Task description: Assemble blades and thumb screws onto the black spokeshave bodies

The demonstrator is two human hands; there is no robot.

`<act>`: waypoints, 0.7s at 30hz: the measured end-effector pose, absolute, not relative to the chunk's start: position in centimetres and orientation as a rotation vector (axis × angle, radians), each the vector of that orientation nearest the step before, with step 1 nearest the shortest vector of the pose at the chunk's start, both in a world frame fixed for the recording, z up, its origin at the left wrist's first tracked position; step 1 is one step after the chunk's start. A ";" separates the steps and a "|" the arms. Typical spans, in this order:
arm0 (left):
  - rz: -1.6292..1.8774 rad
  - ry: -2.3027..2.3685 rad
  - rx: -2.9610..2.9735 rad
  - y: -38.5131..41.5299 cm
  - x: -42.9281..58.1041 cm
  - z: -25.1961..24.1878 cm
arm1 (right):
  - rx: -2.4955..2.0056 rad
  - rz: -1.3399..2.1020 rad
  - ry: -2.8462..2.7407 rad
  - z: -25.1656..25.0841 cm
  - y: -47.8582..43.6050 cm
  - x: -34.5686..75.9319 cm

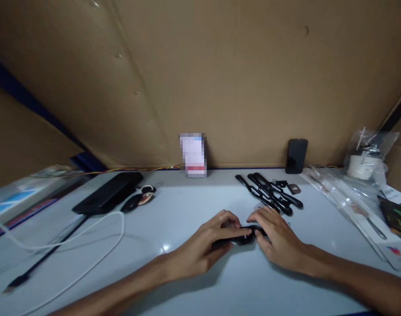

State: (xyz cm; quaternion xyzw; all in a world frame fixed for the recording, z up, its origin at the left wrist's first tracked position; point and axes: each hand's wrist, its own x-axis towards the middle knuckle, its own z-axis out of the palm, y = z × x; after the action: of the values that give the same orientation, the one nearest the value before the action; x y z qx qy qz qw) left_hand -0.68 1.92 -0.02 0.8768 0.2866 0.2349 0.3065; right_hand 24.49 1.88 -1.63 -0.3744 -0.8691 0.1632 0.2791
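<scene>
Two hands: the left hand and right hand are meeting at mid-table on one black piece.
Grip: left fingers are curling round its left end; right fingertips are pinching its right end.
Axis: the piece is lying left to right between the hands.
Nearer hand: the pile of black handles is lying just beyond the right hand.
Surface: a white table is carrying a white cable at left.
Room: a cardboard wall is backing the table, a phone leaning against it.
</scene>
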 end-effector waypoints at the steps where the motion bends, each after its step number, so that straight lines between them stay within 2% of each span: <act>1: 0.595 0.773 2.368 1.8 -0.6 0.0 | -1.003 0.436 -2.333 -1.5 1.9 24.5; 5: 0.561 0.848 2.554 1.3 -0.3 -0.2 | -1.017 0.443 -2.341 -1.3 1.9 24.4; 14: 0.657 0.945 2.494 1.3 -0.3 -0.4 | -0.930 0.462 -2.270 -0.9 1.7 24.5; 21: 0.764 0.951 2.358 1.6 -0.7 -1.5 | -0.733 -0.013 -2.556 -0.9 1.0 23.8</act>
State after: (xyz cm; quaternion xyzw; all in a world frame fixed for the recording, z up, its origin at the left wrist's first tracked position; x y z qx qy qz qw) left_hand -0.71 1.63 -1.53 0.8620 0.3478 0.2793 0.2408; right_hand 23.78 1.02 -0.86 -0.2677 -0.9334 -0.0046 0.2389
